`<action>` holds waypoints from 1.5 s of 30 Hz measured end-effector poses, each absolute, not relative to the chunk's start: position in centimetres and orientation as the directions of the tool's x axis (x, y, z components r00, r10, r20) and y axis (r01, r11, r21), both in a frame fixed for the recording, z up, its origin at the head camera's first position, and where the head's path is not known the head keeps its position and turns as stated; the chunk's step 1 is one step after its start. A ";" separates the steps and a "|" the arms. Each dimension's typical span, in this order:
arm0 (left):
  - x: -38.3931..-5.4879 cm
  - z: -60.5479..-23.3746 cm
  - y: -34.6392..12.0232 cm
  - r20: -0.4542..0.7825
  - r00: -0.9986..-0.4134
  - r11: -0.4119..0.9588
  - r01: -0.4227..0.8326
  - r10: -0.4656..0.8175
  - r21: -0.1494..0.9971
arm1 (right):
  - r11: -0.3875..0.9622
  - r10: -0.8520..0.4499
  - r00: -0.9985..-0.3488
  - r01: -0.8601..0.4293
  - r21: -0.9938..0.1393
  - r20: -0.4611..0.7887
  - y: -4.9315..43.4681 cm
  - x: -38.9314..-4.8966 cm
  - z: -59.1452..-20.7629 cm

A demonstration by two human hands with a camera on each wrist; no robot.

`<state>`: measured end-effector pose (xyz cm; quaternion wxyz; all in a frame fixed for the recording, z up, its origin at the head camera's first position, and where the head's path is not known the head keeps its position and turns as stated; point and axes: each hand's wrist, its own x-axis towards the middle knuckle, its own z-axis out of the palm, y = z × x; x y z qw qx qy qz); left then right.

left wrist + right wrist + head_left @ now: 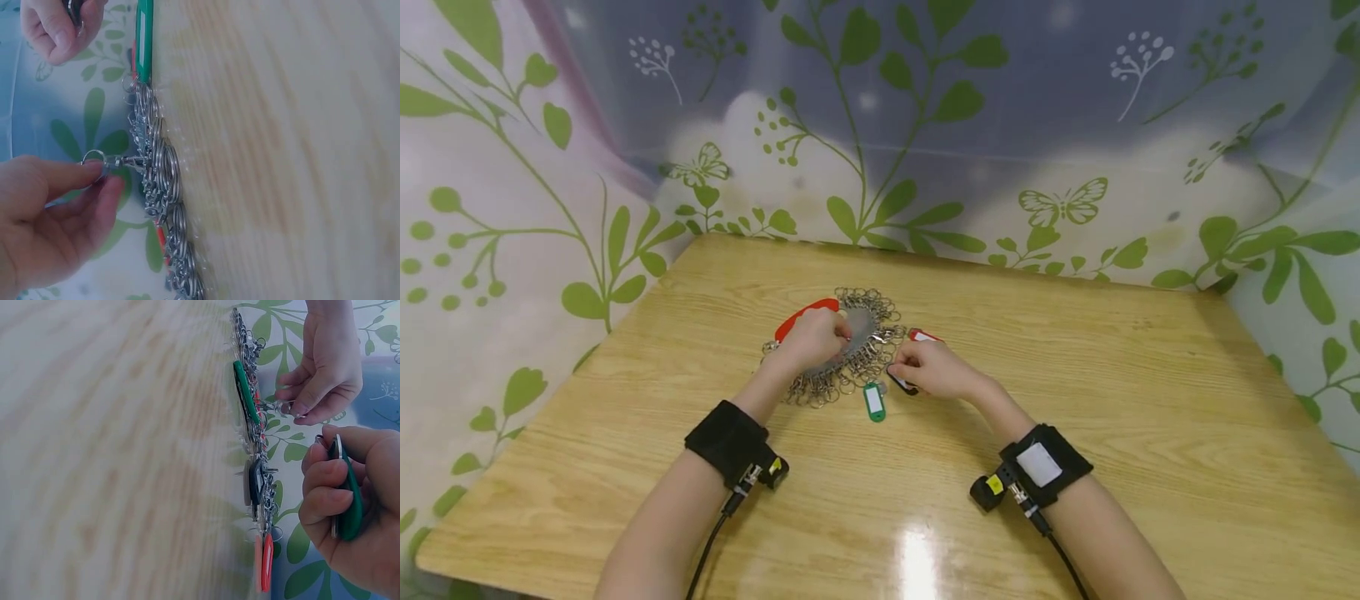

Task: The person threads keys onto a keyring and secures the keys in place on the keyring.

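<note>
Split ring (93, 152), joined to a metal clip (128, 161), sits pinched between the thumb and fingers of the left hand (808, 337), above a grey disc (859, 321) fringed with other rings (820, 390), a red handle (797, 318) just behind that grip. Near but apart, the right hand (936, 371) curls fingers and thumb round a green tag (351, 515). Below its fingertips a black tag (256, 481) lies on the wooden table (1075, 517), with a red tag (922, 335) just beyond that hand and another green-framed tag (874, 402) to its left, nearer the person.
</note>
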<state>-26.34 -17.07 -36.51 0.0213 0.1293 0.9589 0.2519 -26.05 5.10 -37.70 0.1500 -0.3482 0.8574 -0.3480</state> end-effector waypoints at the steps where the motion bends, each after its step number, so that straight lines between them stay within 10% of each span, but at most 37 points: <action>1: -26.3 -36.4 -17.0 0.030 -0.967 0.849 0.237 0.253 0.473 | 0.515 -0.701 -0.713 -0.493 -0.701 -0.014 5.1 -26.0 -37.7; 25: -26.7 -36.2 -16.2 -0.270 -0.928 0.567 -0.082 0.257 0.820 | 0.529 -0.665 -0.747 -0.464 -0.710 -0.007 6.2 -26.6 -38.0; 45: -26.4 -36.2 -18.0 -0.249 -0.868 0.611 0.076 0.429 0.788 | 0.562 -0.608 -0.794 -0.423 -0.711 -0.008 5.0 -26.9 -38.0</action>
